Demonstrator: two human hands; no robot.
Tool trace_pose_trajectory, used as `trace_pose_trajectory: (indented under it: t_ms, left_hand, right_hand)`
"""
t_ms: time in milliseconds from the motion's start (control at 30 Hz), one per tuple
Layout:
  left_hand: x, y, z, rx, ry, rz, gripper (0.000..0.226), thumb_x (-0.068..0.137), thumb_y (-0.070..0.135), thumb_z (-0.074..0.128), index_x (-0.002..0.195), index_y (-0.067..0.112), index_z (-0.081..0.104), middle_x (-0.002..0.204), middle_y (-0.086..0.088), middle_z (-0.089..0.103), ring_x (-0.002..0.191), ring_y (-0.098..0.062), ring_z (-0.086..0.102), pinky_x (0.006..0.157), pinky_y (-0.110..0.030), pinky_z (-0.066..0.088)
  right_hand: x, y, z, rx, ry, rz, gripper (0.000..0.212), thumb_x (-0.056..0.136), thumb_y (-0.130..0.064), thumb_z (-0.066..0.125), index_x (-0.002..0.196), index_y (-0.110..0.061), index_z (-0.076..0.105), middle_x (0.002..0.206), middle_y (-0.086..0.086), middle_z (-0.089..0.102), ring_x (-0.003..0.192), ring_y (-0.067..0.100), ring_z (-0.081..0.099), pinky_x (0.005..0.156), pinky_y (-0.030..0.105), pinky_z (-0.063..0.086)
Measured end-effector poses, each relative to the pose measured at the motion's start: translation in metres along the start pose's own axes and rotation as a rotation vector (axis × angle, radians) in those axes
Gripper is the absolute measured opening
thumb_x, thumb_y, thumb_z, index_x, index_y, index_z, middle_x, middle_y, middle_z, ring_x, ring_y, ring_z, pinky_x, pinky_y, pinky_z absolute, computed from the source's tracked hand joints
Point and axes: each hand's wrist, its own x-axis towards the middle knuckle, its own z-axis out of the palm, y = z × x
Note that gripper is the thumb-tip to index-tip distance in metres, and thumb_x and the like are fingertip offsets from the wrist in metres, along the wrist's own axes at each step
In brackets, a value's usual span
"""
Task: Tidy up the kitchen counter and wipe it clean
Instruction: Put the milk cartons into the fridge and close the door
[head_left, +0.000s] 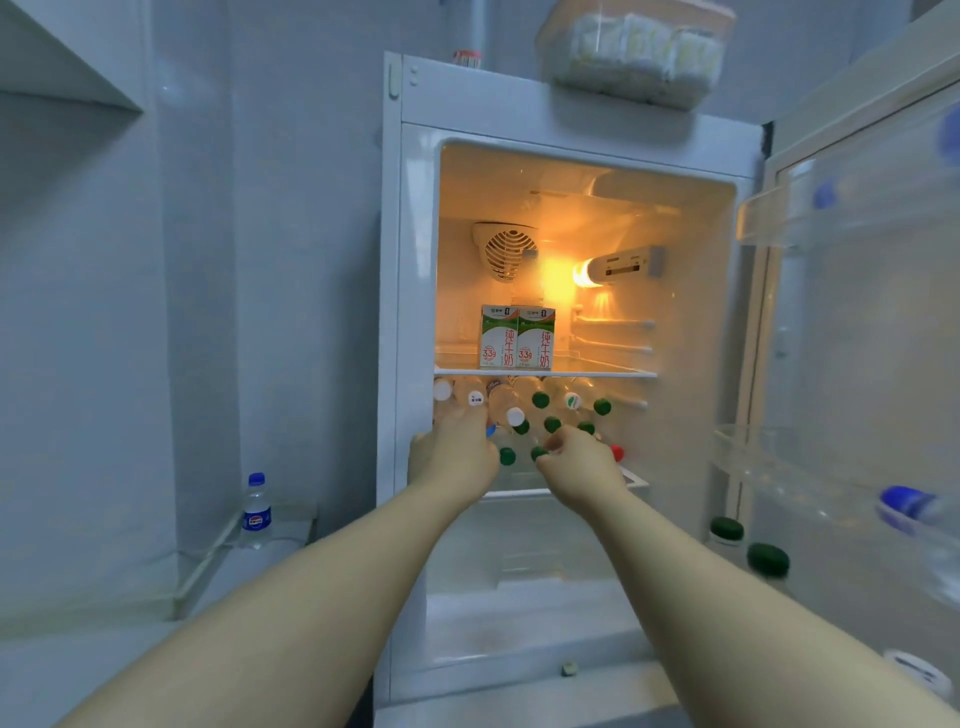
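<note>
Both arms reach into the open fridge (571, 130) at the centre of the frame, where water bottles (540, 400) lie stacked on their sides, caps outward, under the glass shelf (613, 373) that carries two milk cartons (517, 338).

The left hand (452, 449) lies against the left side of the stack with its thumb spread to the left; its fingers (470, 418) reach in among the white caps, and a sliver of blue shows at their right edge. Whether they grasp a bottle or only steady the pile cannot be told.

The right hand (582, 462) has its fingers curled at a green-capped bottle (539, 453) low in the pile; a real pinch cannot be confirmed.

Full bottles like these are likely heavy for their size, smooth-walled and perhaps damp with cold — and round ones stacked flat roll easily. The surer hold is probably around the body just behind the cap, not on the cap itself.

At lower left a blue-capped bottle (256, 509) stands on the counter (296, 522); more bottles sit in the door (857, 364) at the right.
</note>
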Motion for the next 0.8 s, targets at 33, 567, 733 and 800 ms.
trace_pose_trajectory:
  t_ms: [33, 567, 733, 800]
  left_hand:
    - [-0.008, 0.004, -0.002, 0.013, 0.0, -0.005, 0.021, 0.093, 0.01, 0.036, 0.108, 0.017, 0.048, 0.113, -0.009, 0.055, 0.088, -0.028, 0.05, 0.076, -0.034, 0.035]
    - [-0.199, 0.136, -0.007, -0.203, -0.014, -0.111, 0.034, 0.097, 0.013, 0.032, 0.123, 0.018, 0.053, 0.128, -0.002, 0.055, 0.106, -0.025, 0.056, 0.086, -0.035, 0.049]
    - [-0.258, 0.187, -0.009, -0.352, -0.009, -0.04, 0.03, 0.097, 0.014, 0.038, 0.119, 0.018, 0.058, 0.124, 0.001, 0.059, 0.112, -0.019, 0.054, 0.09, -0.029, 0.044]
    - [-0.273, 0.205, -0.011, -0.409, 0.009, -0.027, 0.029, 0.097, 0.014, 0.04, 0.118, 0.017, 0.059, 0.122, 0.001, 0.061, 0.112, -0.018, 0.054, 0.091, -0.028, 0.042]
  right_hand:
    - [-0.008, 0.001, -0.007, 0.017, 0.004, -0.005, 0.027, 0.092, -0.017, 0.046, 0.116, -0.011, 0.056, 0.117, 0.011, 0.06, 0.105, 0.028, 0.053, 0.089, 0.032, 0.044]
    - [-0.208, 0.085, -0.127, 0.306, -0.033, -0.067, 0.019, 0.092, -0.014, 0.049, 0.106, -0.01, 0.061, 0.109, 0.008, 0.063, 0.093, 0.02, 0.052, 0.078, 0.026, 0.039]
    - [-0.267, 0.118, -0.176, 0.307, 0.01, -0.05, 0.022, 0.089, -0.014, 0.049, 0.106, -0.012, 0.064, 0.108, 0.007, 0.066, 0.102, 0.024, 0.058, 0.076, 0.025, 0.039]
    - [-0.284, 0.127, -0.199, 0.337, 0.061, -0.058, 0.022, 0.089, -0.015, 0.048, 0.105, -0.015, 0.064, 0.107, 0.006, 0.067, 0.102, 0.025, 0.061, 0.081, 0.028, 0.045]
